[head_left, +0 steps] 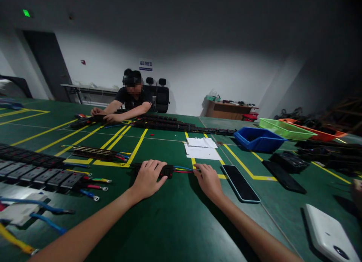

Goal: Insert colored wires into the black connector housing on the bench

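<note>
Over a black power strip [167, 171] lies my left hand [149, 178], its fingers curled across the top and its thumb along the near side; the hand covers much of the strip. Blue, yellow and red wires [182, 170] run out of the strip's right end. My right hand [207, 181] pinches the far ends of these wires between thumb and fingers, so their tips are hidden. A phone with a dark screen [240, 183] lies just right of my right hand. White paper sheets [203, 152] lie beyond it.
Socket strips [60, 182] with ring-terminal wires stand at left, near a bundle of thin bars [97, 153]. Across the green table [175, 224], a co-worker [134, 99] handles black strips. A blue bin [258, 140], green basket [285, 129] and white device [329, 231] are at right.
</note>
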Tool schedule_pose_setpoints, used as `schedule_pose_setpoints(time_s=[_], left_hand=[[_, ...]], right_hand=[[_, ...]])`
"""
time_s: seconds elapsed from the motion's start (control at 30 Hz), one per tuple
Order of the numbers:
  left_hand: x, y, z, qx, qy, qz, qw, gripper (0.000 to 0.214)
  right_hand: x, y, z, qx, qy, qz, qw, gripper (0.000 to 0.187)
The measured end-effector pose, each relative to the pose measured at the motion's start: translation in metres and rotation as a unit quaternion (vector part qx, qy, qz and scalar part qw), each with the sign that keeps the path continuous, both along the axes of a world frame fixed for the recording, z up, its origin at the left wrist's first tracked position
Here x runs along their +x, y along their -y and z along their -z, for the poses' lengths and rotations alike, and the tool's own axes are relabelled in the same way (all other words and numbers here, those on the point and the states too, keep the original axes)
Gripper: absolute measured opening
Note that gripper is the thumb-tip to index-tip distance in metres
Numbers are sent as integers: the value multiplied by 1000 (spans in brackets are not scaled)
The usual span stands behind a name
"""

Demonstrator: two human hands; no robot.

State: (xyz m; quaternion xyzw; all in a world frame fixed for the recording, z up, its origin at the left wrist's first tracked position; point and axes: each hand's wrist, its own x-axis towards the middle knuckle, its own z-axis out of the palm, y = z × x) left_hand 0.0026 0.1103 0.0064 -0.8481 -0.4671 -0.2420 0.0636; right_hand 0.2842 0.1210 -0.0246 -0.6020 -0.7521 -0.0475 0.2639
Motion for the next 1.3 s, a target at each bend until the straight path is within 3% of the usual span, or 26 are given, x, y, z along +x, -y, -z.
schedule_pose_setpoints(time_s=[0.47,0.87,1.3], left_hand=[[-1,2,0,-6,6,-3,1000,42],[-2,1,0,-8,-6,-17,1000,41],[-2,2,1,-21,5,-23,1000,40]], right_hand=[[3,-8,6,-7,-67,-62,996,20],[-1,-8,3,-49,-110,-51,991,15],[1,-11,12,-27,-132,-73,988,17]])
